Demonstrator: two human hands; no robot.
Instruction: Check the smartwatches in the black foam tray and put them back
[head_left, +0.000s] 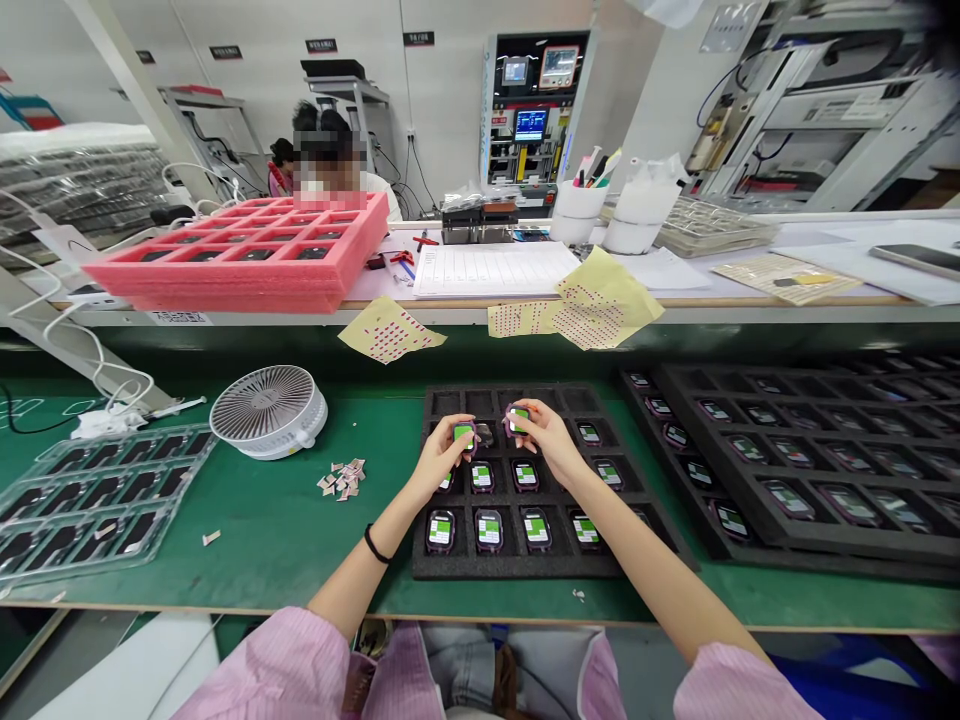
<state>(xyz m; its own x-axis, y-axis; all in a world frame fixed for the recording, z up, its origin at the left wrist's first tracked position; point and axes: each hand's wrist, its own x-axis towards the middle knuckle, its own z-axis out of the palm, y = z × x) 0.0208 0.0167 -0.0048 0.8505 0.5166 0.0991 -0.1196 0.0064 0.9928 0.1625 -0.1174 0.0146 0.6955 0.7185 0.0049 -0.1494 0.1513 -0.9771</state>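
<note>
Both forearms are reaching forward from pink striped sleeves (277, 670) and angling inward, so the hands are nearly meeting at 12 o'clock. A thin black wristband (373, 543) is circling the left wrist. The left hand (442, 462) is pinching a small rounded-square device (463, 435) between thumb and fingertips. The right hand (545, 442) is pinching a matching device (517, 420) the same way, its fingers pressed together. Each device has a dark body, a purplish rim and a bright green-and-white face.

Both devices are sitting just above the upper rows of a black foam tray (517, 567), whose textured surface is cut into rounded-rectangular pockets. Rows of identical devices (489, 530) are filling the lower pockets. The tray is lying on a smooth green counter (300, 570).

At 3 o'clock, a second black foam tray (780, 545) is holding more devices. At 9 o'clock, a white desk fan (268, 410) with a round ribbed grille is resting beside a small pile of paper scraps (343, 478), and a clear moulded plastic tray (97, 505) is lying further left.
</note>
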